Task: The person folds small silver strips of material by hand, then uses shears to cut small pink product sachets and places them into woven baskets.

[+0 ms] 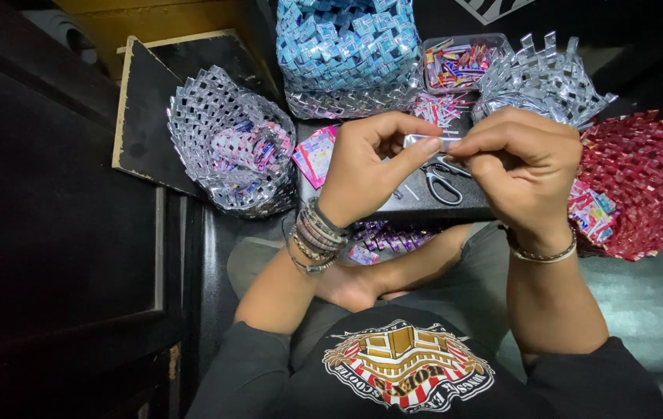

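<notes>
While we sit cross-legged, left hand (366, 167) and right hand (521, 167) pinch small silver foil strip (424, 141) between fingertips, one hand per end, fingers closed tight. Strip held above scissors (440, 180) on dark tray (393, 203). Silver woven basket (227, 151) left; red woven basket (642, 182) right.

Small silver foil strip (423, 141), folded flat, held level above scissors (442, 180).

Four woven wrapper baskets ring the scissors (442, 180): two silver (227, 151) (542, 81), one blue (347, 50), one red (640, 182). One clear tray (459, 64) of wrappers sits behind the scissors.
</notes>
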